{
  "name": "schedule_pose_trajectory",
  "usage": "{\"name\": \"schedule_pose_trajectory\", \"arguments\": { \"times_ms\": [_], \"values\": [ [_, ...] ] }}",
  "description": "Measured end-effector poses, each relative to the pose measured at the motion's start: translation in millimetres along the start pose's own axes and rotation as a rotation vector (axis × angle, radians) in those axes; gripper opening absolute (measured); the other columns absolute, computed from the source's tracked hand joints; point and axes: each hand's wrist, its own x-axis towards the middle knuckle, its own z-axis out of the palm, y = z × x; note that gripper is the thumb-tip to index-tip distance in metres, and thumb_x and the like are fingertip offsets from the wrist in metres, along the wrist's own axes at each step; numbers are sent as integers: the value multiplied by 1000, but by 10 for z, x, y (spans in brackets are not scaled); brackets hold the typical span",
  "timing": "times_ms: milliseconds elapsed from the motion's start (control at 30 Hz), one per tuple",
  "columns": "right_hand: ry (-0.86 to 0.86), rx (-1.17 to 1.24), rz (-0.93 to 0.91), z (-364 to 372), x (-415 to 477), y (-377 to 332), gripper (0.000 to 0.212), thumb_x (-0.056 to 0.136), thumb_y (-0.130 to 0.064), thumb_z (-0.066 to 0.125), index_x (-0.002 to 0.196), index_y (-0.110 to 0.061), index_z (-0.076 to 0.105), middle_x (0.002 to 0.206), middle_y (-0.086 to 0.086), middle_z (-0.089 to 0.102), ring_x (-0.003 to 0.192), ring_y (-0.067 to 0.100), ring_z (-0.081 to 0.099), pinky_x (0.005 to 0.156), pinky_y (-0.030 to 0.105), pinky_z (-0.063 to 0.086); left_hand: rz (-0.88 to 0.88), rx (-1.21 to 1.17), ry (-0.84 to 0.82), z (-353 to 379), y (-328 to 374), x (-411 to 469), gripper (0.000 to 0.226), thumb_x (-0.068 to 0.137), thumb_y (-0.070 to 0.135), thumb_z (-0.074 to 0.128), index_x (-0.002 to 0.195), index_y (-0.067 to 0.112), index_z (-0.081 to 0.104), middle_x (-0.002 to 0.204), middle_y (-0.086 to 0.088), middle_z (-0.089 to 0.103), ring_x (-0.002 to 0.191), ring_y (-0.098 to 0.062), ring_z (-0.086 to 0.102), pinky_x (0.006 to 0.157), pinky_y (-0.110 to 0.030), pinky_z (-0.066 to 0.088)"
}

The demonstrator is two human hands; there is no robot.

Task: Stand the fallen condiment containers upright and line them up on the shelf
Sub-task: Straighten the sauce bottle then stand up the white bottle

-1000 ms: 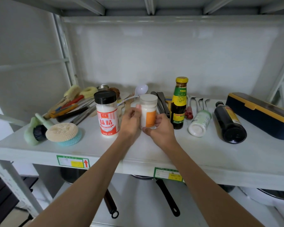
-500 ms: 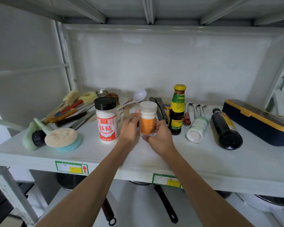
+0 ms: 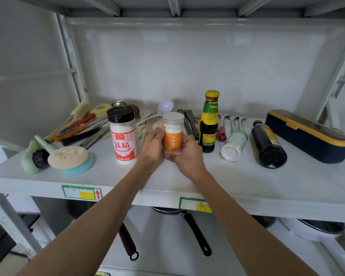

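A small white-lidded jar with an orange label (image 3: 172, 134) stands upright at the middle of the white shelf (image 3: 247, 188). My left hand (image 3: 153, 148) and my right hand (image 3: 187, 154) both grip it from either side. Left of it stands a red-and-white jar with a black lid (image 3: 123, 135). To the right a tall dark sauce bottle with a yellow cap (image 3: 209, 121) stands upright. Further right a white-and-green bottle (image 3: 234, 145) and a dark soy sauce bottle (image 3: 267, 146) lie on their sides, bases towards me.
Brushes and utensils (image 3: 76, 128) are piled at the back left, with a green brush (image 3: 35, 156) and a round scrubber (image 3: 70, 159) in front. A navy box with yellow trim (image 3: 309, 134) lies at the right. Pans (image 3: 195, 230) hang below the shelf.
The orange-labelled jar has been turned between my hands so that its label now faces me. Both hands stay on it, and the view has tilted slightly.
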Motion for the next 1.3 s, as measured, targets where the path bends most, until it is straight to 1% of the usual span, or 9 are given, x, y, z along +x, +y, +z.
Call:
{"name": "schedule_pose_trajectory", "arguments": {
  "times_ms": [100,167,333,433,567,767,933,1100,1300],
  "values": [
    [-112,-95,-3,-205,-40,-115,38,70,2,80,100,-11,60,87,-2,56,80,14,54,82,30,50,23,1,-11,-11,-29,25,30,104,30,37,105,15,64,107,-13,67,103,-25,64,96,-46,50],
    [-63,-189,-53,-461,10,-245,19,76,9,64,83,-9,64,78,2,59,77,17,57,79,19,49,36,11,-21,-19,-30,27,34,104,31,37,103,12,65,105,-15,69,102,-27,64,99,-50,48],
    [290,-261,-237,-1214,285,-815,21,85,-3,49,102,-6,61,99,7,64,93,23,60,69,27,46,84,58,-117,-4,25,-45,49,107,30,24,102,4,65,86,-14,75,82,-22,73,75,-33,55],
    [247,-419,-225,-1344,600,-967,37,94,-33,54,120,-6,55,119,14,60,110,29,57,79,30,42,89,70,-93,-9,29,-64,46,106,34,29,98,14,70,92,-11,76,89,-20,72,83,-38,52],
    [126,-715,-182,-1315,875,-1045,50,90,-51,59,110,-6,63,120,15,60,107,32,57,79,35,44,80,111,-105,-59,2,-23,51,98,55,39,108,17,71,109,-19,71,109,-34,65,103,-57,43],
    [4,-789,-207,-1329,1012,-1136,48,87,-41,68,113,-3,60,122,19,53,107,27,47,81,34,42,105,193,-169,-67,5,-46,61,97,62,32,104,18,73,107,-24,70,108,-38,65,103,-60,42],
    [-6,-790,-232,-1377,1009,-1122,41,88,-30,68,118,-3,61,127,19,50,117,27,47,80,31,39,126,152,-154,-12,72,-125,61,105,42,24,84,24,78,96,-20,74,98,-30,70,94,-44,51],
    [-55,-732,-246,-1462,990,-1105,18,86,-16,69,102,-8,73,124,15,60,118,23,50,91,30,45,133,120,-130,20,94,-142,63,107,33,24,74,25,77,80,-3,77,82,-12,73,79,-29,52],
    [-123,-749,-262,-1469,927,-1142,16,88,-2,62,88,-16,68,126,15,59,110,29,60,86,30,47,140,128,-145,-16,75,-100,54,106,36,25,93,14,72,94,-18,75,92,-24,72,86,-37,55]
  ]
}}
